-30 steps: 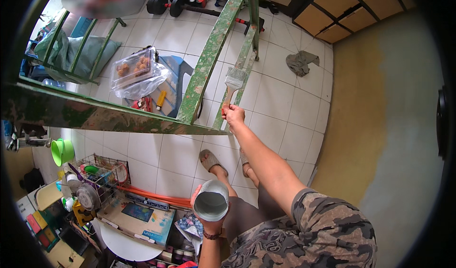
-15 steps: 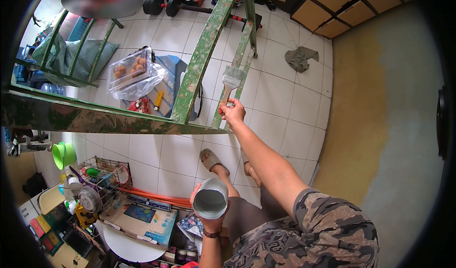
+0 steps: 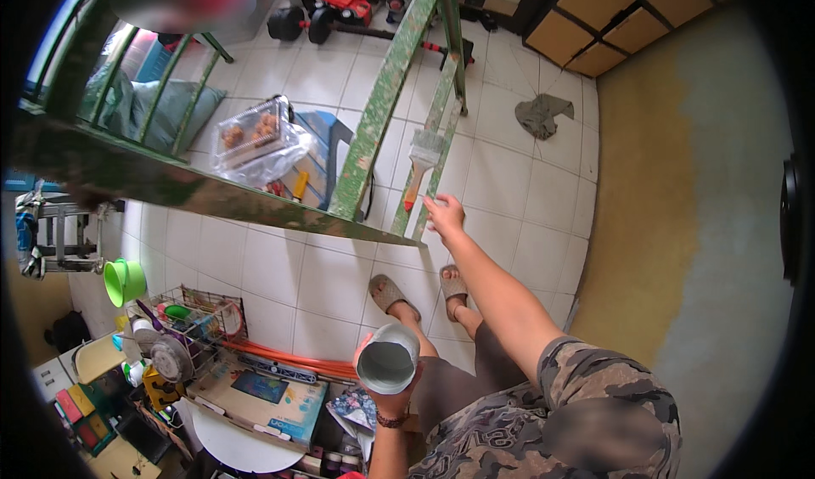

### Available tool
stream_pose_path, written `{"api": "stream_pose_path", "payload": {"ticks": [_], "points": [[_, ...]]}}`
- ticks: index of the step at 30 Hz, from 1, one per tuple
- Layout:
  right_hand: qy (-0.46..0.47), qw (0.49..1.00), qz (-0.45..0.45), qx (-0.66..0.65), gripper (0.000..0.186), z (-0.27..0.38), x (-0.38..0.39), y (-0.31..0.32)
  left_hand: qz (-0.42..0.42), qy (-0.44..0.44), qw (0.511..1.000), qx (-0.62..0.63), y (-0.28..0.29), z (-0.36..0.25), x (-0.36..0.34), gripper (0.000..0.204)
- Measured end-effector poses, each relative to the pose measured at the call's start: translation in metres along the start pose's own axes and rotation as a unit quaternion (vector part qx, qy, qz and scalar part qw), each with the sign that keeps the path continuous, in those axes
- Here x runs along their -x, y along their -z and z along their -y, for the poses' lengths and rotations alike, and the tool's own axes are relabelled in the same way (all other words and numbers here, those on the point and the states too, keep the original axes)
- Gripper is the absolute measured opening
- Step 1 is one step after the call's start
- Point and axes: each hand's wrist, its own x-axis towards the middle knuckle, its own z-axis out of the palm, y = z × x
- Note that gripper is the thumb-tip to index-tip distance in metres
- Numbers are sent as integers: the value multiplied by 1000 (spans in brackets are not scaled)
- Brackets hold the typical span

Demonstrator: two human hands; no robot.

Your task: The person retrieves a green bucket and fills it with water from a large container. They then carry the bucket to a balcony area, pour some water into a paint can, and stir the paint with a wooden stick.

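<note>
My left hand [image 3: 396, 404] is wrapped round a grey-smeared cup [image 3: 374, 380] with grey paint inside, low in front of my body. Ahead of it, a paintbrush [image 3: 421, 163] with pale grey bristles and a red-tipped wooden handle lies along a narrow green part of the ladder [image 3: 384, 109]. Just beside the handle's end is my right hand [image 3: 448, 216], fingers apart and off the brush, with nothing in it. The ladder's green paint is worn and blotched.
A blue step stool [image 3: 327, 139] bears a clear food box [image 3: 255, 131] and a yellow lighter [image 3: 300, 185]. A grey rag [image 3: 543, 115] lies on the tiles. The part-painted wall [image 3: 645, 224] rises at right. A wire basket [image 3: 216, 309] and green bucket [image 3: 125, 282] stand at left.
My right hand has let go of the paintbrush and drawn back slightly to the right; the brush now rests on the ladder. My left hand still holds the cup. The view has shifted a little.
</note>
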Motion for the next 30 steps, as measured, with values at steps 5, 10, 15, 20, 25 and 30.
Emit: {"api": "stream_pose_path", "payload": {"ticks": [5, 10, 15, 20, 25, 30], "points": [[208, 837, 76, 501, 37, -121, -14, 98, -8, 73, 987, 143, 32, -17, 13, 93], [104, 687, 347, 630, 53, -123, 121, 117, -125, 81, 972, 181, 116, -45, 6, 88], [194, 486, 539, 660, 53, -78, 194, 29, -204, 87, 950, 221, 210, -24, -24, 91], [229, 478, 462, 711, 39, 32, 296, -147, -285, 73, 931, 216, 344, 14, -54, 93], [262, 689, 425, 526, 34, 70, 248, -288, -314, 55, 930, 181, 471, 53, -124, 92], [222, 722, 417, 505, 35, 162, 270, -446, -358, 67, 902, 231, 567, 116, -207, 88]]}}
